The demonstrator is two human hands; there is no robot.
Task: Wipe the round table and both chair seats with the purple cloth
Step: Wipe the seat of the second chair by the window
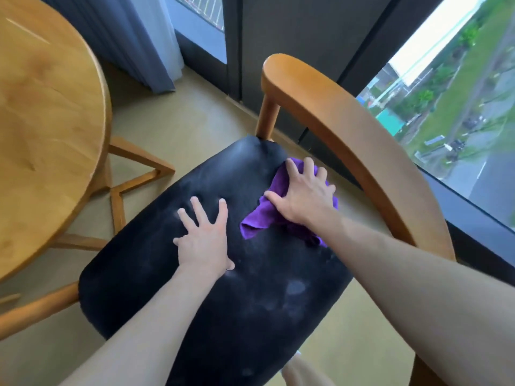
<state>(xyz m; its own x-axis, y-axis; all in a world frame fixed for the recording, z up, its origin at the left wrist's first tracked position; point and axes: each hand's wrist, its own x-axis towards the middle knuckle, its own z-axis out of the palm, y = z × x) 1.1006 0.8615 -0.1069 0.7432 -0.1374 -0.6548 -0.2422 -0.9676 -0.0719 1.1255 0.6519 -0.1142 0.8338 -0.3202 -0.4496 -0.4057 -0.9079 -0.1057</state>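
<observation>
A black padded chair seat fills the middle of the head view, dusty in patches. The purple cloth lies crumpled on its far right part, near the backrest. My right hand presses flat on the cloth with fingers spread. My left hand rests flat on the bare seat just left of the cloth, fingers straight and apart. The round wooden table stands at the left, its edge close to the seat.
The chair's curved wooden backrest arcs along the right, behind my right hand. Table legs stand between table and chair. A dark window frame, a large window and a grey curtain lie beyond. Beige floor surrounds the chair.
</observation>
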